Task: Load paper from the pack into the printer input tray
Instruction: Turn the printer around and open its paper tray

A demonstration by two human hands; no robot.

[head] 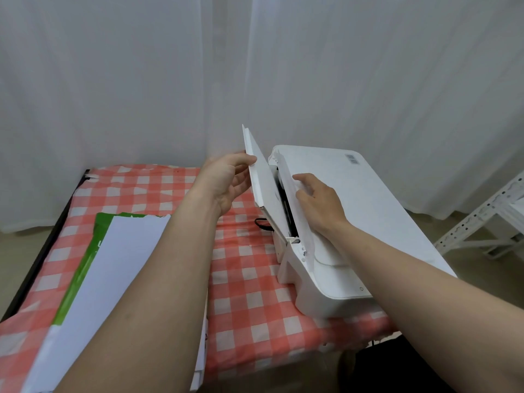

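A white printer sits on the right side of the checked table. Its rear input tray flap stands raised at the printer's left end, leaning leftward. My left hand grips the flap's left edge with thumb and fingers. My right hand rests on the thin inner cover beside the dark feed slot, fingers pressing on it. The opened paper pack, a white stack in torn green wrapper, lies at the left of the table, partly hidden by my left forearm.
A red-and-white checked cloth covers the table. A black cable curls behind the printer. White curtains hang behind. A white metal rack stands on the floor at the right.
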